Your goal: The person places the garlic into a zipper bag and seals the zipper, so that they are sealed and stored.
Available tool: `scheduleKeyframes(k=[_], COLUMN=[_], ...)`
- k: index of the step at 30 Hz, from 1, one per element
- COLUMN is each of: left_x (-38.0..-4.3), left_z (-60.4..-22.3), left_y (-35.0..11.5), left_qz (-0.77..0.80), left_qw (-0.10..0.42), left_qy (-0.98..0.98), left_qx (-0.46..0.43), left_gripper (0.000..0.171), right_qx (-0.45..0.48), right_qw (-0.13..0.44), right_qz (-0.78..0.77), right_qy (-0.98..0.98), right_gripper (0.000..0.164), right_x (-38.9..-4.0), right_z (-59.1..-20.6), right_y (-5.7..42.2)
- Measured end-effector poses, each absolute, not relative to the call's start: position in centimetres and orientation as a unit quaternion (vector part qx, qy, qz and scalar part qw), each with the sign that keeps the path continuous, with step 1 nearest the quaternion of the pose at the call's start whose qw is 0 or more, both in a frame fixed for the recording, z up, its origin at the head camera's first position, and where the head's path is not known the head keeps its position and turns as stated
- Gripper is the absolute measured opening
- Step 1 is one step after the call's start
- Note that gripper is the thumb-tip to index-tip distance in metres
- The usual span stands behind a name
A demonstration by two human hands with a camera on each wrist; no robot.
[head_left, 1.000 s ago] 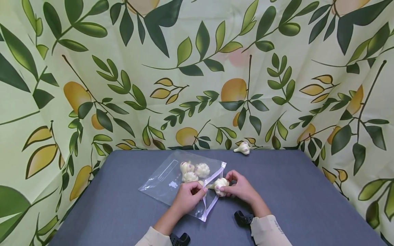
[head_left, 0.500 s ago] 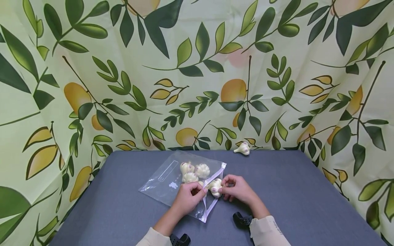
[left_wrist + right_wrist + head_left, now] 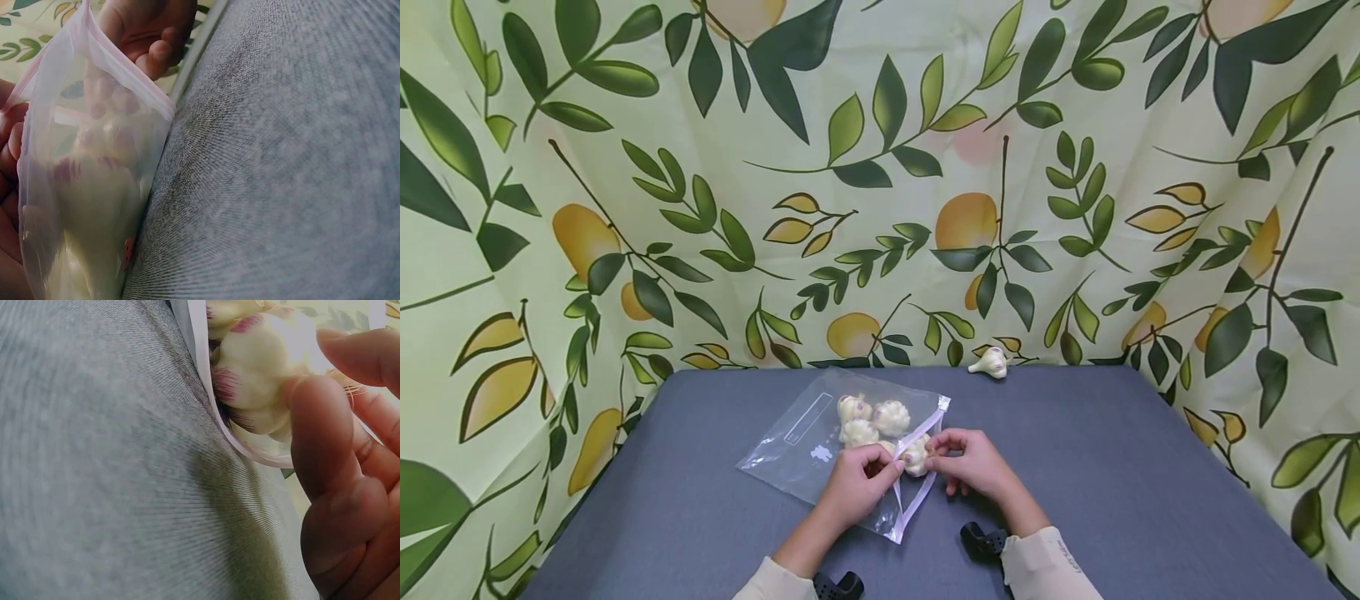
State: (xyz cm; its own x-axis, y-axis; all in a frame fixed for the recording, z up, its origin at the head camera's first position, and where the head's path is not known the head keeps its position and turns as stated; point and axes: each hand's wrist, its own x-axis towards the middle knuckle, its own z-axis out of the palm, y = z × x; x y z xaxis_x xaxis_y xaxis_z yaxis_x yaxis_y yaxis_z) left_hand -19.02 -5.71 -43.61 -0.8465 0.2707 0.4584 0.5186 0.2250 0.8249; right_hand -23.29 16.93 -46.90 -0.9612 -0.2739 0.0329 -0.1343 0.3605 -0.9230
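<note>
Cloth [image 3: 880,204] printed with green leaves and orange fruit is hanging behind and along both sides of the grey tabletop [image 3: 700,517], whose woven texture is showing in both wrist views. A lone garlic bulb [image 3: 991,363] is lying at the far edge, and a clear bag [image 3: 782,467] is lying near the middle with several bulbs [image 3: 859,433] resting inside.

Compared with a second ago, the held bulb [image 3: 914,458] is sitting farther left, now filling the bag's mouth rather than hanging mostly outside it — and the right hand [image 3: 972,462] is following it over. The fingers of that hand are pinching the bulb's outer end; the left hand [image 3: 859,477] is staying in place, its fingers pinching the bag's edge.

The bag's mouth is facing right, toward the right hand, while its closed end is pointing left and slightly away. The held bulb's long axis is running roughly left to right through the opening — wispy roots are facing the right fingers, and the stem is hiding from the head view.
</note>
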Motion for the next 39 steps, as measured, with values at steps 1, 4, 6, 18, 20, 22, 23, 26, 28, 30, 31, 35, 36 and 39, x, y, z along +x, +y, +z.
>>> scheduleKeyframes(k=[1, 4, 6, 18, 20, 22, 23, 26, 28, 30, 31, 35, 36, 39], left_x=[-19.0, -19.1, -19.1, -19.1, -19.2, -19.2, -19.2, -19.2, -19.2, -19.2, -19.2, -19.1, -19.0, -18.9], left_z=[-43.6, -43.7, -43.8, -43.8, -43.9, -43.9, -43.9, -43.9, -43.9, -43.8, -43.8, -43.6, -43.5, -43.4], left_y=[-5.7, -5.7, -5.7, -5.8, -5.8, -5.8, -5.8, -5.8, -5.8, -5.9, -5.9, -6.0, -6.0, -5.9], left_qz=[-0.568, -0.567, -0.566, -0.564, -0.562, -0.561, -0.561, -0.561, -0.561, -0.561, -0.561, -0.562, -0.563, -0.568], left_qw=[0.110, 0.115, 0.122, 0.115, 0.119, 0.121, 0.121, 0.120, 0.119, 0.120, 0.121, 0.124, 0.123, 0.123], left_qy=[-0.775, -0.773, -0.771, -0.776, -0.776, -0.776, -0.776, -0.776, -0.777, -0.776, -0.776, -0.774, -0.774, -0.769], left_qx=[-0.255, -0.260, -0.265, -0.259, -0.261, -0.261, -0.261, -0.261, -0.261, -0.261, -0.262, -0.263, -0.263, -0.265], left_gripper=[0.016, 0.015, 0.015, 0.015, 0.015, 0.015, 0.015, 0.015, 0.015, 0.015, 0.015, 0.013, 0.013, 0.013], right_qx=[-0.123, -0.123, -0.128, -0.169, -0.173, -0.176, -0.177, -0.180, -0.181, -0.179, -0.176, -0.154, -0.144, -0.101], right_qw=[0.063, 0.066, 0.069, 0.130, 0.139, 0.144, 0.146, 0.147, 0.146, 0.144, 0.141, 0.114, 0.104, 0.071], right_qz=[-0.552, -0.552, -0.550, -0.547, -0.553, -0.558, -0.560, -0.563, -0.564, -0.566, -0.567, -0.566, -0.565, -0.574], right_qy=[0.822, 0.822, 0.822, 0.810, 0.803, 0.798, 0.796, 0.793, 0.792, 0.791, 0.792, 0.802, 0.806, 0.809], right_gripper=[0.026, 0.028, 0.031, 0.055, 0.060, 0.064, 0.066, 0.068, 0.068, 0.065, 0.064, 0.049, 0.045, 0.035], right_x=[-23.3, -23.2, -23.2, -22.9, -22.8, -22.8, -22.7, -22.7, -22.8, -23.0, -23.0, -23.2, -23.2, -23.4], right_z=[-46.9, -46.8, -46.7, -46.5, -46.5, -46.4, -46.4, -46.4, -46.5, -46.4, -46.4, -46.1, -46.0, -45.6], right_y=[16.9, 16.8, 16.8, 16.5, 16.4, 16.3, 16.3, 16.3, 16.3, 16.4, 16.5, 17.1, 17.3, 18.3])
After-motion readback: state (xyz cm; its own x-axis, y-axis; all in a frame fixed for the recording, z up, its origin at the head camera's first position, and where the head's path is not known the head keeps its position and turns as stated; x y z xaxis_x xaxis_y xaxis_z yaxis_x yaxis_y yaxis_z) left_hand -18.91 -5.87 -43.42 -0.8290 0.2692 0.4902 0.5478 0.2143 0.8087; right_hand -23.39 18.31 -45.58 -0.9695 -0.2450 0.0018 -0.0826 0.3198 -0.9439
